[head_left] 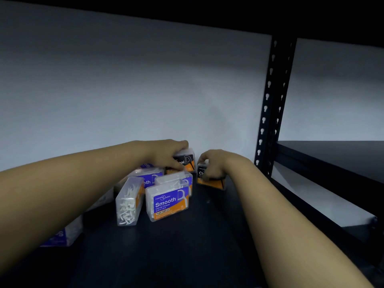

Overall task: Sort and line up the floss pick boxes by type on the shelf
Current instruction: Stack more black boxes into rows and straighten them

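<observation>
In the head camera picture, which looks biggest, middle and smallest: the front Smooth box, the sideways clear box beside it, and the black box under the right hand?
1. Front Smooth box
2. Sideways clear box, narrower, similar height
3. Black box, smallest

The black box sits farther back and is partly covered by the right hand, so its true size may match the others.

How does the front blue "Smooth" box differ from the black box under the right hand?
The Smooth box has a blue label and stands free at the front, untouched. The black box has a black label, sits further back, and the right hand holds it. Both are clear plastic with orange label parts.
</observation>
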### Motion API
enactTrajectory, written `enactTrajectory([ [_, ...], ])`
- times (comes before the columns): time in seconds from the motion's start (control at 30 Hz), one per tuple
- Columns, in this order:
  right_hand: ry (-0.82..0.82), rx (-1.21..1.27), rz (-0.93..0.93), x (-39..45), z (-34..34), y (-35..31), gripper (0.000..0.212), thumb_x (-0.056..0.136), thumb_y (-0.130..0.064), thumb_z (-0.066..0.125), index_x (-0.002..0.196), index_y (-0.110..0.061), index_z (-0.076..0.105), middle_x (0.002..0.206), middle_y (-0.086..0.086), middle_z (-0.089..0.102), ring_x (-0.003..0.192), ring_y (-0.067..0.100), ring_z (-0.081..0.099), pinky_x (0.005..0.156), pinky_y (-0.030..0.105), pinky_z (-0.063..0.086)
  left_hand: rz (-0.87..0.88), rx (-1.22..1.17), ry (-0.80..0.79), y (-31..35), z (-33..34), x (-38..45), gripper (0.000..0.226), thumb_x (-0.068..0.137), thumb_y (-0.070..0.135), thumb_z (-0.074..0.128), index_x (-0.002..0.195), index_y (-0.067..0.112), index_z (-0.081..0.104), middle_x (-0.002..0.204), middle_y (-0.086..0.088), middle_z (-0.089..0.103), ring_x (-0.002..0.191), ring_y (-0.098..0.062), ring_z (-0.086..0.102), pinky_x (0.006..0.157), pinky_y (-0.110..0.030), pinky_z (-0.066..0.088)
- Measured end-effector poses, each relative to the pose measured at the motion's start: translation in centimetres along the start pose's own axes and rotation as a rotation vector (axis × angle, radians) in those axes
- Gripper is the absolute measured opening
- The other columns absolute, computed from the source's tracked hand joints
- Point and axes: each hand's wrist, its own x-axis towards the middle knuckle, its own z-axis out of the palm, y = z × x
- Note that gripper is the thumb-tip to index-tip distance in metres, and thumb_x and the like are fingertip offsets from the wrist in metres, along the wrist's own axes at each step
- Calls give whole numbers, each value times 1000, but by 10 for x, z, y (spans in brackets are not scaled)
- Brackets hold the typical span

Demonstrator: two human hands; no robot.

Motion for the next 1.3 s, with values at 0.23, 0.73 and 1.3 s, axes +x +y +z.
enactTrajectory([
  [0.23,4,-102,1,-9,3,-8,53,90,-35,73,138,-21,56,140,8,59,121,31,59,96,40,51,16,-182,39,4,-14,-19,33,90,35,74,107,26,48,98,8,62,84,-15,62,68,-28,49],
  [0.73,243,-9,-259,-75,-68,-109,40,90,-31,73,128,-27,60,127,0,64,106,23,61,82,33,50,-72,-279,146,-19,-88,-144,29,91,32,73,107,24,50,105,-4,70,97,-25,70,85,-46,57],
  [1.3,52,-9,-575,-106,-64,-269,46,87,-41,80,125,-29,57,121,-4,67,100,21,68,81,42,63,-213,-323,148,-87,-114,-312,30,92,31,73,113,24,52,106,1,72,101,-22,70,91,-48,56],
])
